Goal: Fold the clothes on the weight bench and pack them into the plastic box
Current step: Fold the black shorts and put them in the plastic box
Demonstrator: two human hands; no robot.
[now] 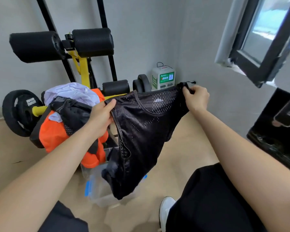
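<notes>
Left hand (101, 117) and right hand (197, 99) each pinch a shoulder of the black mesh vest (144, 131), held spread just above the plastic box (95, 190). Likely the fold step; next move needs both halves brought together evenly.

Bright daylight streams in through the window (266, 34) at upper right, its pane blown out to a white-blue glare. The grey wall (157, 30) is evenly lit and shadows are soft. Heavy wide-angle bend here: the black uprights (102, 12) lean and the forearms (241, 156) balloon at the lower edge. The mesh vest (146, 131) is very dark, folds barely showing. Overall slightly soft.
</notes>
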